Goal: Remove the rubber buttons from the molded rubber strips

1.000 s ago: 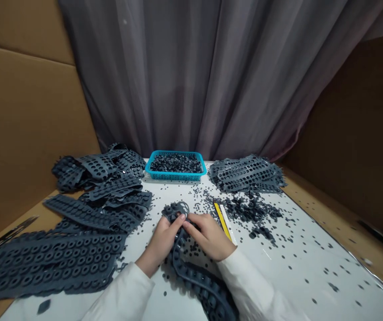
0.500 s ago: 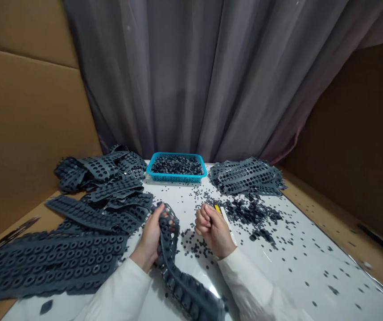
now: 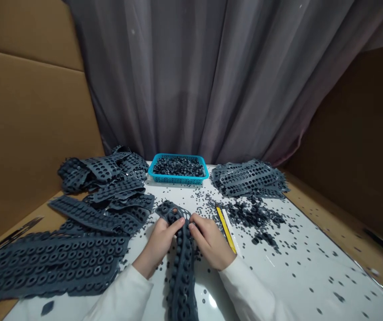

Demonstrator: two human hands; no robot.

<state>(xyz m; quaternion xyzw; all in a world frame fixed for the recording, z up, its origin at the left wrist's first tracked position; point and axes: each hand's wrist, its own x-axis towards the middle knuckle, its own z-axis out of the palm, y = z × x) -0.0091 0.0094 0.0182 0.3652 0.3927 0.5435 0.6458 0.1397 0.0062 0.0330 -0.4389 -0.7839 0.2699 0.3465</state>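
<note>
A long dark grey rubber strip (image 3: 183, 272) with rows of raised round rings hangs between my hands and runs down toward me. My left hand (image 3: 161, 238) grips its left edge near the far end, the thumb lying on top. From the right, my right hand (image 3: 209, 236) pinches the same strip with thumb and fingers at its edge. A few open holes show in the strip close to the fingertips. Whether a loose piece sits between the right fingers is hidden.
A turquoise basket (image 3: 178, 179) full of small black pieces stands at the back. Ringed sheets (image 3: 54, 263) pile up on the left; punched sheets (image 3: 249, 176) lie at back right. Loose black pieces (image 3: 256, 214) and a yellow stick (image 3: 225, 229) are on the right of the white table (image 3: 258, 285).
My right hand has moved from a closed fist beside the strip onto its right edge. The strip has swung left and straightened, and the yellow stick is more exposed.
</note>
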